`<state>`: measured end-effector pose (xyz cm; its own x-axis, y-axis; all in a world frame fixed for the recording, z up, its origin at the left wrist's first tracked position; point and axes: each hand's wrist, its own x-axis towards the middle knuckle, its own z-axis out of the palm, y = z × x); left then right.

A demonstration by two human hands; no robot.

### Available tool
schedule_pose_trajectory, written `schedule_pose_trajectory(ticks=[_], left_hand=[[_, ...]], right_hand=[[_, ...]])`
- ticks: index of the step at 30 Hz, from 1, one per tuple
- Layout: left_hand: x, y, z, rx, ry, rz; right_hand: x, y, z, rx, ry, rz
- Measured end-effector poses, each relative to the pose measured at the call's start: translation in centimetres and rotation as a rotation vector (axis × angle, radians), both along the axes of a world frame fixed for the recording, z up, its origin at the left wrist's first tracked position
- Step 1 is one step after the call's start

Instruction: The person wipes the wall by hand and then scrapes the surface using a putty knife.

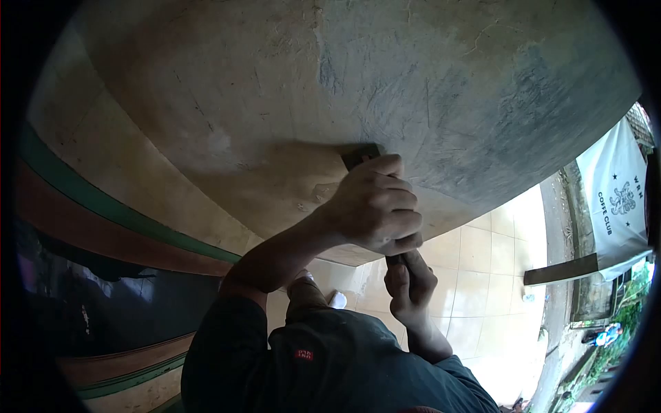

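A dark tool (pixel 361 155) with a flat end and a long handle touches or nearly touches the rough, scuffed wall (pixel 275 82). My left hand (pixel 377 206) is wrapped round its upper part, close to the flat end. Lower on the handle, my right hand (pixel 412 286) is closed round it. The tool's exact type is hard to make out. Grey-blue patches, scratches and peeled marks cover the wall above and to the right of my hands.
Pale floor tiles (pixel 475 275) lie below the wall. A window with dark glass (pixel 124 303) and a green and brown frame is on the left. At the right hang a white banner (pixel 615 196) and a bar beside it, with a street and plants beyond.
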<state>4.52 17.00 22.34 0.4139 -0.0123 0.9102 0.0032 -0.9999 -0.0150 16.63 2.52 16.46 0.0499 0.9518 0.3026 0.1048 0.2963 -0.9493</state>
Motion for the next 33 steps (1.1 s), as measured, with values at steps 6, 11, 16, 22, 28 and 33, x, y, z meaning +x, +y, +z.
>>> schedule_pose_trajectory(ticks=[6, 11, 16, 22, 28, 33], left_hand=[[1.1, -0.7, 0.4, -0.021, -0.058, -0.106], [-0.5, 0.4, 0.6, 0.059, 0.007, 0.028], [0.8, -0.9, -0.2, -0.03, 0.001, -0.09], [-0.6, -0.1, 0.4, 0.025, 0.04, 0.049], [-0.3, -0.1, -0.3, -0.002, 0.079, -0.034], [-0.7, 0.2, 0.1, 0.054, 0.058, 0.11]], right_hand=[[-0.7, -1.4, 0.7, 0.09, -0.076, -0.064], [-0.6, -0.1, 0.6, -0.023, -0.046, -0.017], [-1.5, -1.3, 0.7, 0.065, -0.047, -0.072], [-1.1, -0.1, -0.2, 0.007, -0.002, -0.028], [-2.2, -0.9, -0.6, -0.001, 0.053, -0.096], [-1.6, 0.8, -0.3, -0.036, 0.084, -0.034]])
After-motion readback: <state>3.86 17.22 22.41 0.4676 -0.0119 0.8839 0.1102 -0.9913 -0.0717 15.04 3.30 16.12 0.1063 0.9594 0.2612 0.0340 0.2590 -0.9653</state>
